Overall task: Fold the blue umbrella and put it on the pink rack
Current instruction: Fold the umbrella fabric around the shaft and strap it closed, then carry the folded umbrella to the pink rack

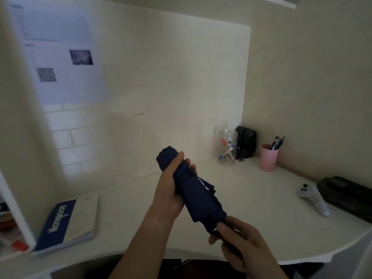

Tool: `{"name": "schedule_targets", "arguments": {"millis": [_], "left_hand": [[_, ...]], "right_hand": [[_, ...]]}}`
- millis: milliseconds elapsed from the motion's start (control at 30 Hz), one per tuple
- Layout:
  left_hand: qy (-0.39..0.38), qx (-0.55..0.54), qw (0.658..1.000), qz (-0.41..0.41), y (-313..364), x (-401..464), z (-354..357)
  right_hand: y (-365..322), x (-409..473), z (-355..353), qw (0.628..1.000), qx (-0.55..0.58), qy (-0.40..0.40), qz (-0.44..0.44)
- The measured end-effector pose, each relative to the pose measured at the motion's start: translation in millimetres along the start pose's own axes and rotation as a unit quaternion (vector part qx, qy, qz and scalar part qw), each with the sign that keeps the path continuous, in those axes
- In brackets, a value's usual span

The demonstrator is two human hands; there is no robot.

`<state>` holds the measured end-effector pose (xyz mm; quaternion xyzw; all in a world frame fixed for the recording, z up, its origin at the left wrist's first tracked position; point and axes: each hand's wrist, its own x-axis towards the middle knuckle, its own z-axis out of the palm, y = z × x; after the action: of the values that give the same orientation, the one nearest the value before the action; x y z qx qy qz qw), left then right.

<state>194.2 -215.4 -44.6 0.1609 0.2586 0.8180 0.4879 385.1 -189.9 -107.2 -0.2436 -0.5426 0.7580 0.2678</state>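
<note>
Head view, looking down over a white desk (261,198). The person is holding the blue umbrella (193,190) in the air above the desk, collapsed into a compact roll and slanting from upper left to lower right. The left hand (171,190) is wrapping the upper part of the canopy, fingers curled round the fabric, apparently keeping the folds gathered so they do not spring loose. The right hand (237,244) is gripping the handle end, fingers closed round it (the handle itself is mostly hidden), which is steadying the shaft against the other hand. A few loose flaps are sticking out at mid-length, so the folding is probably near its end, with securing the roll remaining. The pink rack is not appearing in this view; a pink cup (268,158) of pens is standing near the wall.
</note>
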Motion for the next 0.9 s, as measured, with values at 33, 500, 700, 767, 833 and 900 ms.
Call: {"name": "schedule_targets", "arguments": {"millis": [33,500,700,767,833,900], "left_hand": [[-0.029,-0.017,0.999,-0.012,-8,-5,0],[0.026,0.006,0.998,-0.053,-68,-11,-10],[0.095,0.048,0.994,-0.04,-89,1,-11],[0.131,0.06,0.989,-0.044,-96,6,-11],[0.126,0.104,0.985,-0.052,-102,5,-15],[0.116,0.205,0.968,-0.089,-103,0,-23]], "right_hand": [[-1,1,-1,0.998,0.045,-0.025,0.029],[6,10,-10,0.997,0.056,0.05,0.016],[14,11,-18,0.976,-0.151,0.103,-0.114],[17,16,-27,0.94,-0.285,0.101,-0.155],[18,24,-44,0.914,-0.363,0.096,-0.152],[12,31,-65,0.912,-0.378,0.087,-0.138]]}}
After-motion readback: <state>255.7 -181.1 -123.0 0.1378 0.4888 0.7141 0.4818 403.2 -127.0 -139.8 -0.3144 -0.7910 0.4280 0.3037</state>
